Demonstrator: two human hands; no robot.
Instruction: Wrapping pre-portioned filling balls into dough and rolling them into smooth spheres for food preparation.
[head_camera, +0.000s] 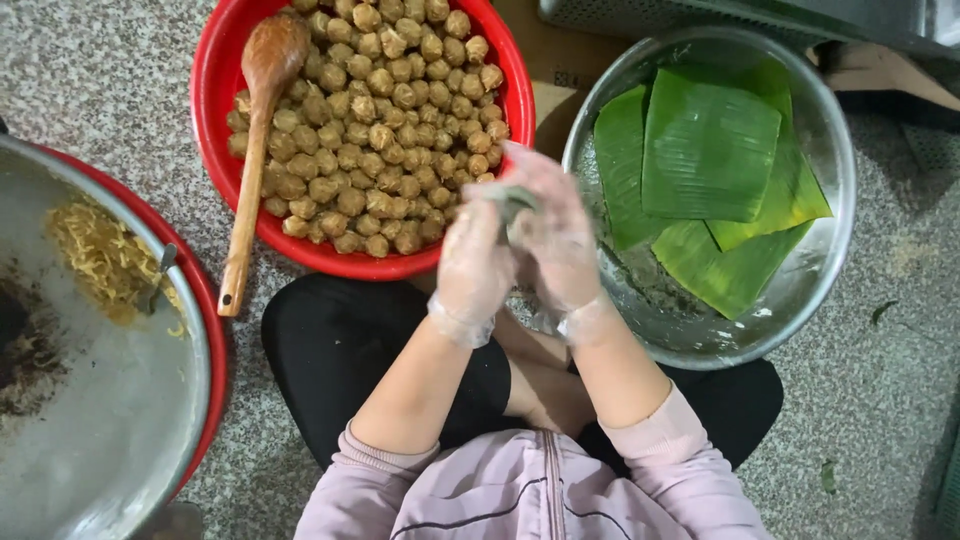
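Note:
My left hand (472, 265) and my right hand (556, 238) wear thin clear plastic gloves and are pressed together around a small grey-green lump (512, 200), which shows only at the top between my fingers. Both hands hover above the gap between a red basin (215, 90) heaped with several small brown balls (385, 120) and a steel bowl (830, 210) holding folded green banana leaves (710, 150). A wooden spoon (255, 140) lies on the balls with its handle sticking out over the basin's front rim.
A large steel basin (130, 430) at the left holds yellow shredded filling (100, 255), a small metal spoon (155, 280) and dark residue. The floor is speckled stone (880, 390). My crossed legs in black trousers (340, 350) lie below my hands.

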